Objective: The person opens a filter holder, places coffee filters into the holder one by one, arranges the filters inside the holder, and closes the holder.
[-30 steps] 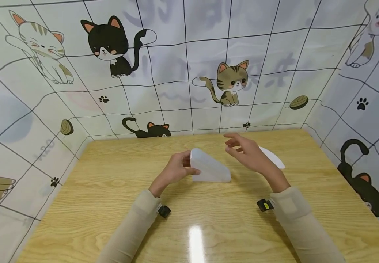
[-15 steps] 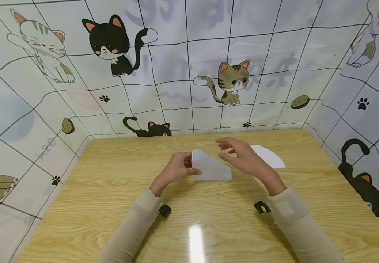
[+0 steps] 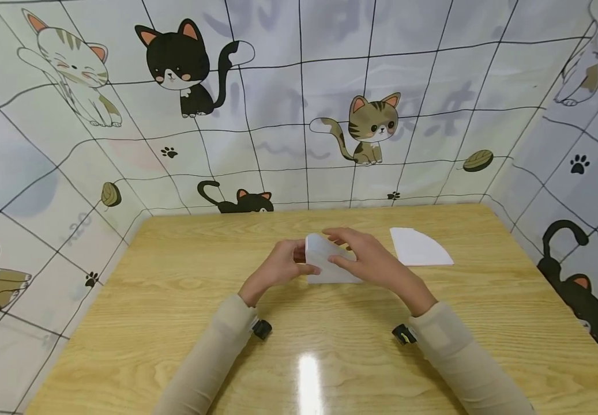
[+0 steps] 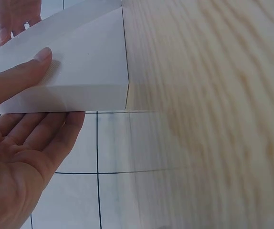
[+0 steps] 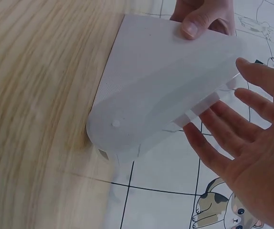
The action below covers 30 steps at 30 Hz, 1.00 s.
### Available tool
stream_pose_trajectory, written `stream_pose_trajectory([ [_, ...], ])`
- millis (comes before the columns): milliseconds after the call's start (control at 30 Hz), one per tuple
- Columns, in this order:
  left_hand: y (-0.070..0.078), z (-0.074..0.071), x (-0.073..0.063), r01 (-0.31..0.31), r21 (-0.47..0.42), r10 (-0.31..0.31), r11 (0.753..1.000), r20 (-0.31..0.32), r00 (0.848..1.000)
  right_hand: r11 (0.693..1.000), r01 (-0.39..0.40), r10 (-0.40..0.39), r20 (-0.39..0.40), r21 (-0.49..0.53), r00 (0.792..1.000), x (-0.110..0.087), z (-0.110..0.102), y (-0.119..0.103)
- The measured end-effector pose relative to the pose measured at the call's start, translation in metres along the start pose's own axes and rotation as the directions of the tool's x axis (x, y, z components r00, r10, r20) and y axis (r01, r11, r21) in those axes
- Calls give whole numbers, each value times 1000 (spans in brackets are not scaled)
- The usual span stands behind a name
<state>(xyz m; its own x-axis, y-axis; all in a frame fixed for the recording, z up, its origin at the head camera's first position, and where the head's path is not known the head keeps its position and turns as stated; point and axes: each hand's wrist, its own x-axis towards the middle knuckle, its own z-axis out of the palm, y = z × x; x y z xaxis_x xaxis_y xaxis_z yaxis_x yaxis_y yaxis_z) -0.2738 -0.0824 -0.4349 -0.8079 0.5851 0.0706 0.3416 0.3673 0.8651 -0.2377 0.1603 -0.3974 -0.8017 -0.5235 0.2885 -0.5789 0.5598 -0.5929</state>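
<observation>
A white box with a translucent lid (image 3: 324, 259), wedge-shaped with a rounded corner, stands upright on the table. My left hand (image 3: 280, 265) grips its left side, thumb on the near face and fingers behind, as the left wrist view shows (image 4: 36, 119). My right hand (image 3: 368, 259) comes from the right with thumb and fingers spread around the lid's sloping edge. In the right wrist view the fingertips (image 5: 194, 131) are at that edge; whether they touch it I cannot tell. White fan-shaped paper, like coffee filters (image 3: 418, 248), lies flat to the right.
The wooden table (image 3: 174, 323) meets a wall (image 3: 273, 144) printed with cartoon cats at the back, with more cat-print walls on the left and right. A small black camera (image 3: 262, 329) sits at each sleeve cuff.
My right hand has moved left, from above the paper to the box, uncovering the whole fan-shaped paper. The left hand keeps its grip, and the box stays in place.
</observation>
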Motion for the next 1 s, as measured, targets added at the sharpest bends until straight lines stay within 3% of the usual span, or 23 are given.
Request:
stream_pose_trajectory([
  [1000, -3, -1, 1, -20, 21, 19, 1000, 28, 999, 997, 72, -72, 6, -38, 997, 2, 7, -3],
])
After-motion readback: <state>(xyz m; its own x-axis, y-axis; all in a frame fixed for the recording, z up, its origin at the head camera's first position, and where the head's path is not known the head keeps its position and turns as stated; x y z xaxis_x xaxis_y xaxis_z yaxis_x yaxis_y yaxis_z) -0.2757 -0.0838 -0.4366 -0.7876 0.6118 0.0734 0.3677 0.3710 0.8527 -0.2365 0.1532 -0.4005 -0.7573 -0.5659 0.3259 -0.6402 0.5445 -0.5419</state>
